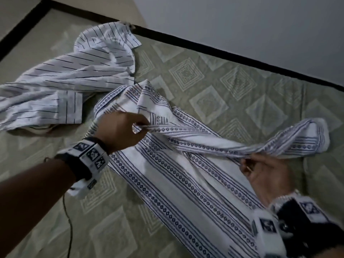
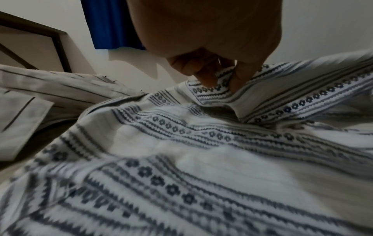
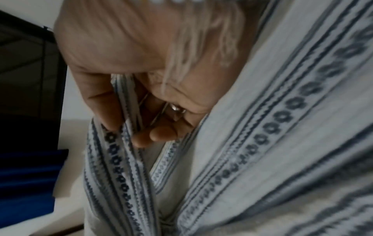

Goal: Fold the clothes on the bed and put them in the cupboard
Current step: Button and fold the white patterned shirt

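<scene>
Green quilted bed [image 1: 214, 81] carries a patterned shirt [image 1: 167, 183] beside a striped shirt [image 1: 65, 77]. Left hand [image 1: 119, 131] and right hand [image 1: 268, 175] each pinch the patterned shirt's raised sleeve [image 1: 223, 138] in their fingers [image 2: 207, 76].

A green diamond-quilted bed [image 1: 214, 79] carries a crumpled pinstriped shirt [image 1: 61, 79] toward its far left corner and a flower-banded white shirt [image 1: 167, 179] spread beside it, touching.

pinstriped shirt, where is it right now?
In the head view the pinstriped shirt lies untouched on the bed, upper left, beside the patterned shirt that both hands hold.
</scene>
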